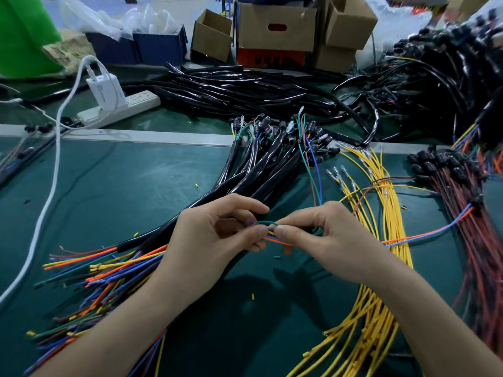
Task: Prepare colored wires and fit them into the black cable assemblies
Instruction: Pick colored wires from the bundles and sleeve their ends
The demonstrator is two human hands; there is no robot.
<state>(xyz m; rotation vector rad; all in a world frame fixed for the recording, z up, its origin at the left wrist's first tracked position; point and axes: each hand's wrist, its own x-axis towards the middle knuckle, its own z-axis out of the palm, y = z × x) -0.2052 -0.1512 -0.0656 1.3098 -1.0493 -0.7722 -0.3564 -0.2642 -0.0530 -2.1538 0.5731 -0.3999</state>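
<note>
My left hand point(215, 235) and my right hand point(324, 235) meet over the green mat, both pinching a small bunch of colored wires point(270, 234): green, blue, yellow and orange. An orange and a blue wire point(424, 234) run from my right hand off to the right. Under my left hand lies a bundle of black cable assemblies point(261, 164), connectors at the far end and loose colored wire ends point(103, 270) fanned out at the near left. A sheaf of yellow wires point(381, 202) with metal terminals lies beneath my right forearm.
A pile of black sleeves point(245, 85) lies across the back. Finished black harnesses point(446, 77) heap at the right, red-wired connectors point(462, 186) below them. A white power strip point(119, 108) with charger and white cable point(51, 191) sits at the left. Cardboard boxes point(275, 31) stand behind.
</note>
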